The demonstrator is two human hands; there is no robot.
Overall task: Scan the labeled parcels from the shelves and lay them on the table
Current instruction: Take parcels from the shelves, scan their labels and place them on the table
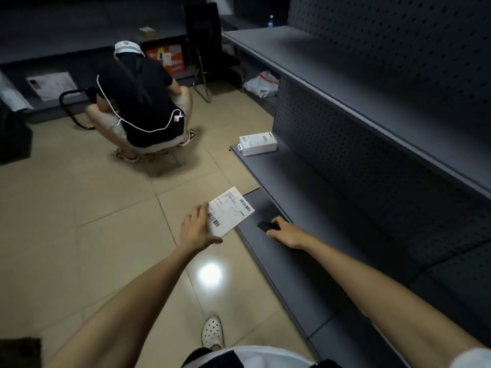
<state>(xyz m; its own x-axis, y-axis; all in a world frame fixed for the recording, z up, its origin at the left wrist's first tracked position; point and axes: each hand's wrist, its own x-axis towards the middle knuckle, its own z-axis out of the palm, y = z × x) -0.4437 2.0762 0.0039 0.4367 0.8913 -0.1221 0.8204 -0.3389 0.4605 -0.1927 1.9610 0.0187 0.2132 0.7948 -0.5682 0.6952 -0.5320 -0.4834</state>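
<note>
White flat labelled parcel (230, 211), pinched at its edge by the left hand (195, 229), could slip; right hand (288, 233) grips a small black scanner (266, 226).

A: Carrier?
B: Grey bottom shelf (305, 261), right side, beside the tiled floor (79, 208).
A: On it?
B: White box (257, 143), flat, near the far end.
A: Elsewhere?
B: White bag (261, 83) on a low shelf (269, 102) further back. Red box (166, 58) on the back-wall shelf (186, 74). Black chair (210, 49) and a crouching person (143, 102) on the floor.
</note>
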